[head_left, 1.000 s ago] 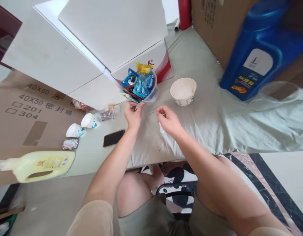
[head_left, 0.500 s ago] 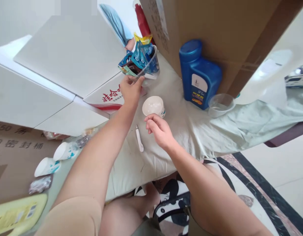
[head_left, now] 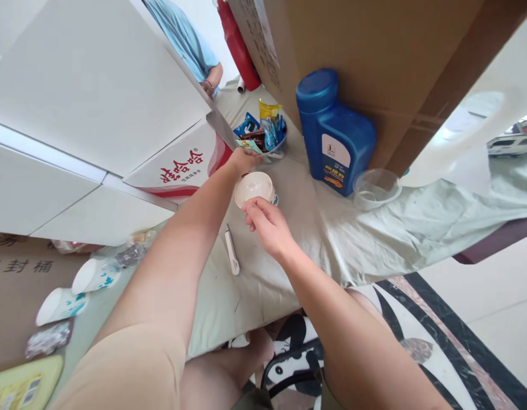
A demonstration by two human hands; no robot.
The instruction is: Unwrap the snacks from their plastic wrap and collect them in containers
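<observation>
My left hand (head_left: 245,160) reaches to the near rim of a clear plastic tub (head_left: 277,152) filled with snack packets (head_left: 263,132). Its fingers close on that rim, partly hidden by the hand and packets. The tub stands on the cloth-covered table. Just nearer is a white paper bowl (head_left: 253,187) with a blue pattern, its mouth facing up. At the bowl's near rim, my right hand (head_left: 269,226) has its thumb and fingers pinched together. On the cloth below the bowl lies a white utility knife (head_left: 232,250).
A blue bottle (head_left: 335,136) stands against a large cardboard box (head_left: 374,51), beside an unfilled clear cup (head_left: 376,191). White cartons (head_left: 169,168) border the left. Further left are paper cups (head_left: 96,274) and a yellow container (head_left: 21,381). Another person's arm (head_left: 212,77) shows behind the cartons.
The tub of packets has gone from near, tilted in my left hand, to farther off, standing on the table. My right hand stays by the bowl. The view has shifted slightly.
</observation>
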